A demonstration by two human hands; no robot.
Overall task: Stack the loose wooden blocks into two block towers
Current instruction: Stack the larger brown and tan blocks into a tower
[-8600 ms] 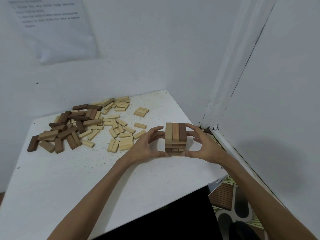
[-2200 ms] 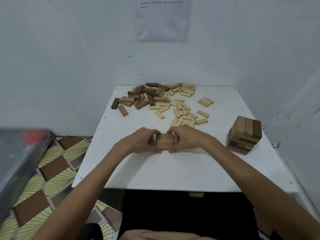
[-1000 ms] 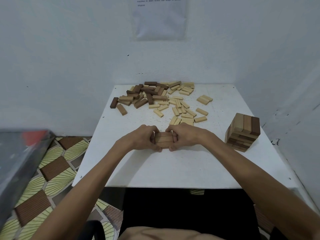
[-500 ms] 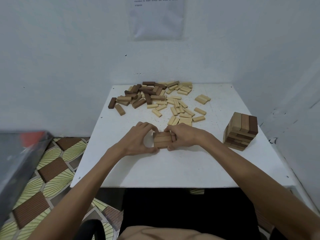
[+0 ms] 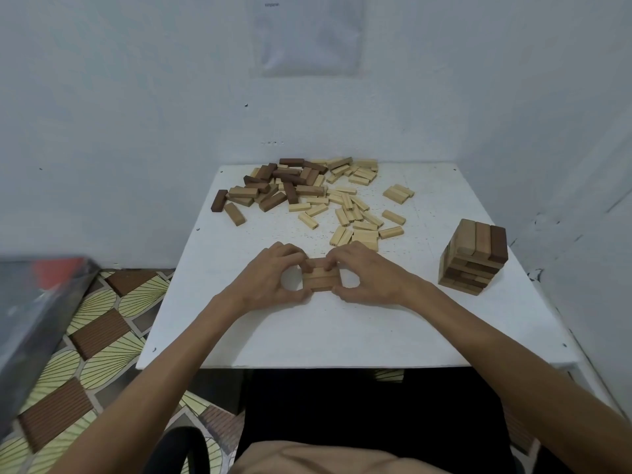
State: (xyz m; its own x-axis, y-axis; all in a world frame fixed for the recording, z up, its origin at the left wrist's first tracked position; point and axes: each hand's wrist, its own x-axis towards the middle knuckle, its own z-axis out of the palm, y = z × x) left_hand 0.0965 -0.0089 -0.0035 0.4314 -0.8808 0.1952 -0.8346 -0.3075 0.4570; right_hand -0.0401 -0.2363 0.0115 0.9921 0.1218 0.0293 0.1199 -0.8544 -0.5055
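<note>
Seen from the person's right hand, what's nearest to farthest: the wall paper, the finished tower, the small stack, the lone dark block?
1. small stack, gripped by the right hand, table centre.
2. finished tower, right side.
3. lone dark block, pile's far-left end.
4. wall paper, behind the table.

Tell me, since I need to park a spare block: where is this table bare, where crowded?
Bare: near table strip, from the left hand and right hand to the front edge; also the gap between right hand and built tower. Crowded: the far end, under loose blocks; both hands hold the new stack.
</note>
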